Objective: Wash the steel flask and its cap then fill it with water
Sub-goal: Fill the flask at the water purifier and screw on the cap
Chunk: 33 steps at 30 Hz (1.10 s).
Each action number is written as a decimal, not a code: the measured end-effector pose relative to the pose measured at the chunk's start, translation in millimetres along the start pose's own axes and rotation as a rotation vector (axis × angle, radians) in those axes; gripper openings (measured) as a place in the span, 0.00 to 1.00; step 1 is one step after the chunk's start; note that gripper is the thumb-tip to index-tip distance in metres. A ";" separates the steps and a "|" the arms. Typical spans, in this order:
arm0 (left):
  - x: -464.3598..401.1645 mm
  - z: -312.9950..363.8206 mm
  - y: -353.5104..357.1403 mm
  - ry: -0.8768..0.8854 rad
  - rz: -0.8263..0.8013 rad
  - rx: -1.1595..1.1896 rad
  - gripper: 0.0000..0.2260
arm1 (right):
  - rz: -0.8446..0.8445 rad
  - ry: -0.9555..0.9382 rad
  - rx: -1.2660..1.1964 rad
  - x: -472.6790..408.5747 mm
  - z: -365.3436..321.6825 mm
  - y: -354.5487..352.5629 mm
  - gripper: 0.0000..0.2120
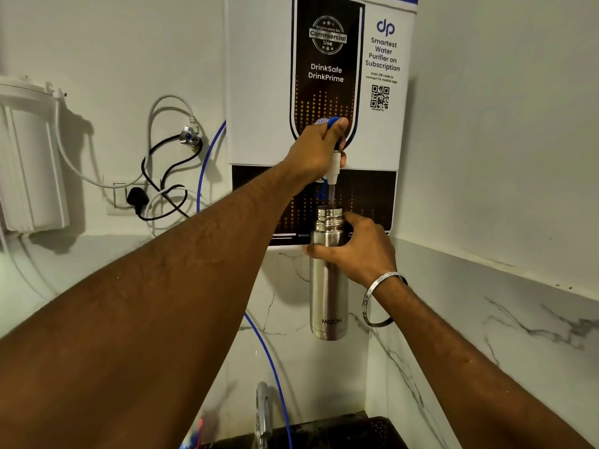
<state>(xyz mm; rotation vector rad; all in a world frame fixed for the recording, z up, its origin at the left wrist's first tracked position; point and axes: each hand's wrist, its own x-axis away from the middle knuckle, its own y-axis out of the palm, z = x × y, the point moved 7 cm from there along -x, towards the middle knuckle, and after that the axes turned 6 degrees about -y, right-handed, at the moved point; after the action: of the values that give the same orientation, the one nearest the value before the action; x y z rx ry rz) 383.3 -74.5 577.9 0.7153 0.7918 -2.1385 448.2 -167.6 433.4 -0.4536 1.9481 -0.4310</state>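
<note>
The steel flask [327, 296] hangs upright in the air, uncapped, its threaded mouth right under the spout of the water purifier [382, 131]. My right hand [356, 251] grips the flask around its upper body. A thin stream of water runs from the white spout [334, 170] into the mouth. My left hand [316, 150] holds the blue tap lever [332, 123], the thumb pressed on its top. The flask's cap is not in view.
A blue hose [272, 361] runs down the marble wall toward a steel sink faucet [262, 413] and dark sink [340, 432] at the bottom. On the left wall are a white filter housing [29, 157], a socket with a black plug [137, 197] and looped cables.
</note>
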 end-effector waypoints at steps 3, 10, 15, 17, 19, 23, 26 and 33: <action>0.5 -3.6 1.0 0.006 0.021 0.002 0.17 | -0.007 0.012 -0.011 -0.1 2.9 0.1 0.34; -1.1 -9.2 -0.2 -0.014 0.036 0.023 0.18 | -0.024 0.008 -0.008 2.2 9.0 4.5 0.32; -6.1 -11.6 -0.2 -0.047 0.039 0.040 0.18 | -0.022 0.015 -0.029 3.2 12.7 7.0 0.31; -6.0 -10.8 -0.5 -0.050 0.038 0.041 0.17 | -0.021 0.015 -0.024 2.8 12.1 7.6 0.31; -5.1 -9.7 -0.8 -0.050 0.040 0.054 0.17 | -0.022 0.018 -0.022 2.5 10.7 7.9 0.30; -6.1 -11.1 -0.5 -0.054 0.047 0.050 0.17 | -0.016 0.023 -0.030 2.9 8.8 6.5 0.30; -6.6 -11.6 -0.6 -0.059 0.045 0.061 0.17 | -0.019 0.026 -0.024 3.3 8.0 5.4 0.30; -5.8 -11.7 1.4 -0.048 0.044 0.054 0.17 | -0.023 0.033 -0.017 3.3 8.9 5.8 0.32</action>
<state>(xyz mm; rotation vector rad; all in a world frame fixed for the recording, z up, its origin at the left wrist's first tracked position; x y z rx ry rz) 390.5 -64.3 573.8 0.7007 0.6892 -2.1363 454.4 -165.1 424.5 -0.4825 1.9813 -0.4393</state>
